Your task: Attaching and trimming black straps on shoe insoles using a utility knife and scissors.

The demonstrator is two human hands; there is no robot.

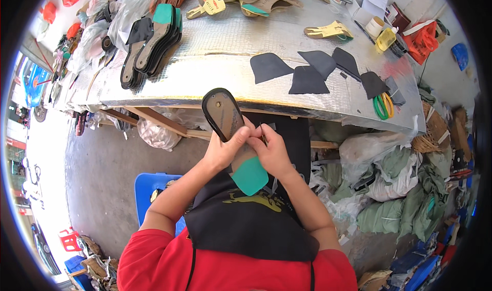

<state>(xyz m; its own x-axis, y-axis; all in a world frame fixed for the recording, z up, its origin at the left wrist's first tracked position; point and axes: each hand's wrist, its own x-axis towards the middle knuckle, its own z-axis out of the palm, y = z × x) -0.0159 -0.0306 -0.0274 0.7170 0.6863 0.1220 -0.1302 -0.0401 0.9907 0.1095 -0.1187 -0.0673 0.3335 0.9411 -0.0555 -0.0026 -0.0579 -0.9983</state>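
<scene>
On the near side of a foil-topped workbench [205, 50] sits one blue bin [143, 201]; two stacks of insoles [163, 37] stand at the workbench's left. Before the workbench's front edge, partly blocking it, one insole [225, 115] is grasped by the left hand [225, 148]; the right hand [272, 153] bunches its fingers there, their grip unclear. Five black pieces [310, 82] lie on the workbench's right, near one yellow bottle [386, 39].

Sole [220, 114] mid-section partly hidden by left hand [225, 147] and right hand [271, 151]. Detail at right-hand pinch too small to tell. Blue tub [144, 186] partly behind left forearm [177, 196]. Red shirt [220, 265] cut by bottom edge.
</scene>
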